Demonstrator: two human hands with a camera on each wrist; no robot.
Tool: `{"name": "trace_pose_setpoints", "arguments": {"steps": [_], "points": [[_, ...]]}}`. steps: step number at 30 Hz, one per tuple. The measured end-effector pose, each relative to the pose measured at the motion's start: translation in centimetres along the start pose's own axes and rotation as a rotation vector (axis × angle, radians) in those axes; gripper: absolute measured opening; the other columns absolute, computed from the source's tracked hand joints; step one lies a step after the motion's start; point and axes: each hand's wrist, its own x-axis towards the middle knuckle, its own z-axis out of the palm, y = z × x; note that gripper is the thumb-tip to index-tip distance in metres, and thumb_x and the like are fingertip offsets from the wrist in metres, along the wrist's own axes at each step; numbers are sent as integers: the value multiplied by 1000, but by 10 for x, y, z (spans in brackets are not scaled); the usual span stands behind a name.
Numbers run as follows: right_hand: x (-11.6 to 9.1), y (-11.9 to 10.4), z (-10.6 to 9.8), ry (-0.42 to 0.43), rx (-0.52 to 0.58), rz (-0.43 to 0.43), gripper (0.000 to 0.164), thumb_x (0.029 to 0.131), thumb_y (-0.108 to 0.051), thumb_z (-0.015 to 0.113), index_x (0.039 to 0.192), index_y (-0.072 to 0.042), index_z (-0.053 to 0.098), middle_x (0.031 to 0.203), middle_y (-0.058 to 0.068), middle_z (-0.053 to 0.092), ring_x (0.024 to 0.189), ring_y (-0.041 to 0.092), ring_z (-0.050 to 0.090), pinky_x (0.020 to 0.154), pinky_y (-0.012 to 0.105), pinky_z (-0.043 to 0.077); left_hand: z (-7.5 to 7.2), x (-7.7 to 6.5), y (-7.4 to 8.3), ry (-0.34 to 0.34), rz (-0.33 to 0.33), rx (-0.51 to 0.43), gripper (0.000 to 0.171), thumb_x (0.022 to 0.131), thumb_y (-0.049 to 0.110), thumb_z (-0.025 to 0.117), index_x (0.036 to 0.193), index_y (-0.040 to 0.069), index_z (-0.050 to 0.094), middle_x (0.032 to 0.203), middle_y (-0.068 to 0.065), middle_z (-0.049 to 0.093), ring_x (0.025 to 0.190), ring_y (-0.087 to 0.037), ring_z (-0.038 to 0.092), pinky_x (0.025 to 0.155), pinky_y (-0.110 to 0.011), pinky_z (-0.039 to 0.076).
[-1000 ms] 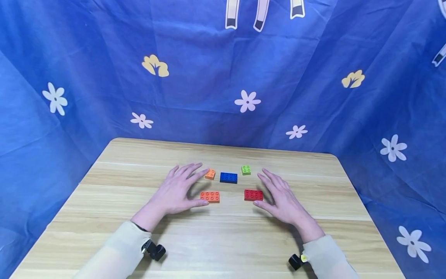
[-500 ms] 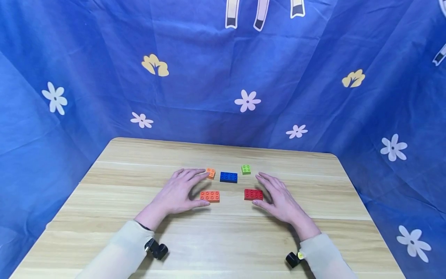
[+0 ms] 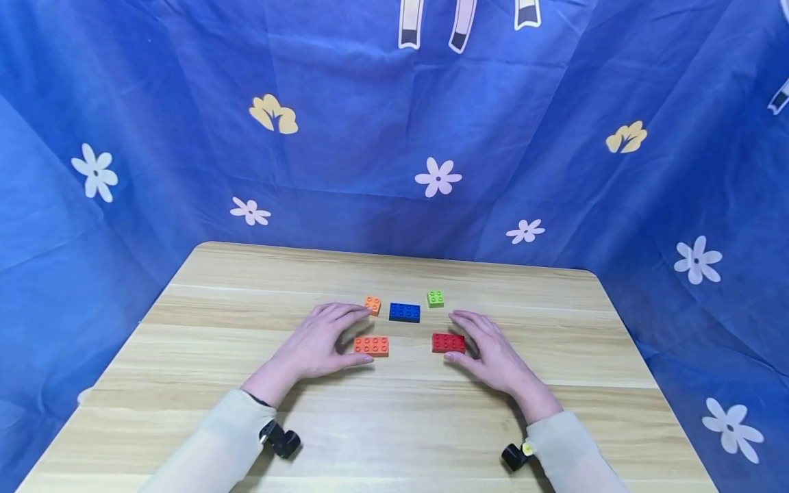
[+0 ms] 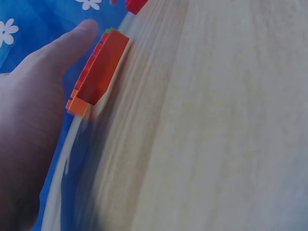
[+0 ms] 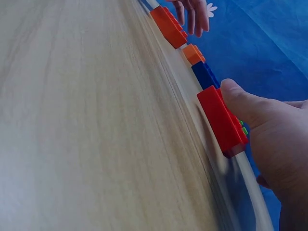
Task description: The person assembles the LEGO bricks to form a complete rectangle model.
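Observation:
In the head view my left hand hovers at the left of the orange-red eight-stud brick, thumb in front of it and fingers behind. Its fingertips overlap the small orange brick; whether they touch it I cannot tell. Around the right part of the red brick my right hand is spread, holding nothing. The right wrist view shows the thumb close over the red brick. A blue brick and a small lime-green brick lie farther back.
All the bricks rest on a wood-grain table with rounded far corners. A blue cloth with white flowers hangs behind and along both sides. Small black cameras sit at both wrists.
Both hands have moved slightly inward, and their raised fingers have come down nearer the table. The bricks have stayed in place.

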Motion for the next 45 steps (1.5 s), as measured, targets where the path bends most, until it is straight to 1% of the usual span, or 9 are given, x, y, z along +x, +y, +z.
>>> {"name": "trace_pose_setpoints", "arguments": {"steps": [9, 13, 17, 21, 26, 30, 36, 42, 45], "points": [[2, 0, 5, 8, 55, 2, 70, 97, -47, 77, 154, -12, 55, 150, 0, 56, 140, 24, 50, 116, 53, 41, 3, 0, 1, -7, -20, -38, 89, 84, 74, 76, 149, 16, 60, 146, -3, 63, 136, -26, 55, 120, -53, 33], [3, 0, 6, 4, 71, 9, 67, 97, -45, 78, 151, -10, 58, 148, 1, 58, 139, 24, 51, 116, 51, 42, 3, -1, 2, -11, -33, -56, 85, 83, 71, 79, 146, 15, 63, 142, -3, 65, 134, -25, 56, 119, -53, 34], [4, 1, 8, 9, 73, 5, 65, 97, -43, 79, 149, -9, 59, 146, 4, 60, 137, 24, 53, 115, 50, 42, 4, 0, 2, -11, -28, -68, 79, 83, 68, 81, 142, 16, 67, 138, -1, 68, 132, -25, 58, 119, -54, 36], [3, 2, 10, 26, 92, 4, 63, 97, -41, 80, 147, -8, 61, 142, 4, 62, 134, 24, 55, 113, 49, 45, 5, 0, 3, 5, 1, -104, 74, 84, 63, 84, 137, 13, 71, 134, -1, 70, 127, -24, 62, 114, -51, 43], [3, 3, 14, 52, 126, 11, 60, 95, -39, 82, 142, -6, 65, 137, 4, 65, 129, 25, 59, 111, 49, 47, 8, 0, 2, 17, 20, -157, 70, 83, 58, 87, 134, 11, 73, 130, 0, 71, 122, -20, 65, 107, -44, 52], [3, 3, 16, 67, 137, 1, 56, 94, -36, 83, 138, -4, 68, 134, 5, 68, 126, 27, 62, 108, 52, 50, 10, 0, 2, 16, 13, -185, 67, 83, 56, 88, 131, 11, 75, 127, 1, 72, 119, -18, 66, 105, -41, 53], [5, 3, 18, 71, 159, -13, 51, 94, -31, 85, 133, -2, 71, 127, 4, 70, 121, 25, 64, 106, 50, 52, 10, 0, 3, 10, -8, -209, 61, 84, 52, 89, 128, 11, 76, 123, 2, 73, 116, -18, 67, 104, -41, 54], [6, 4, 19, 72, 165, -18, 43, 95, -30, 83, 129, -5, 74, 123, 0, 70, 117, 20, 65, 103, 47, 54, 12, 1, 2, 10, 18, -219, 52, 86, 48, 88, 122, 12, 79, 116, 4, 75, 109, -15, 69, 99, -39, 57], [7, 5, 20, 69, 167, -13, 40, 95, -30, 83, 127, -7, 75, 121, -2, 70, 115, 18, 65, 100, 45, 55, 12, 1, 2, 5, 18, -236, 49, 87, 48, 87, 121, 13, 80, 114, 6, 75, 106, -13, 69, 97, -38, 58]]}}
